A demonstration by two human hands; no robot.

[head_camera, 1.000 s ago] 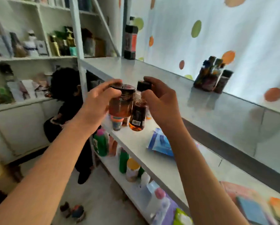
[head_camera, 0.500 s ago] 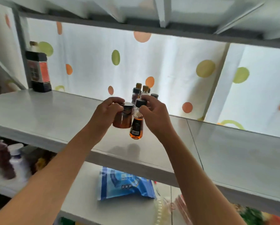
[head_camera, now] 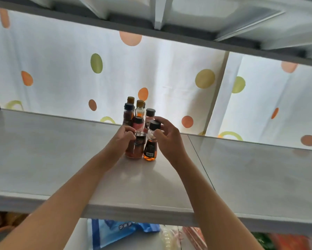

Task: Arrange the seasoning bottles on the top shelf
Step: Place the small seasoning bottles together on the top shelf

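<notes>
On the top shelf, both hands reach to the cluster of bottles at the back, near the dotted curtain. The left hand curls round a squat jar of reddish-brown contents; the right hand pinches the black cap of a small amber bottle. Both containers now stand on the shelf, side by side and touching or nearly so, just in front of the cluster.

The left fingers hide much of the jar's left side, and how many bottles make up the cluster is hard to tell, since they overlap. A dark container at the left edge is cut off. Below the shelf, a blue packet shows only in part, and the things beside it are blurred.

Half a second ago the jar and bottle hung in the air above the shelf's front part; since then the hands have carried them further in and down to the surface.
</notes>
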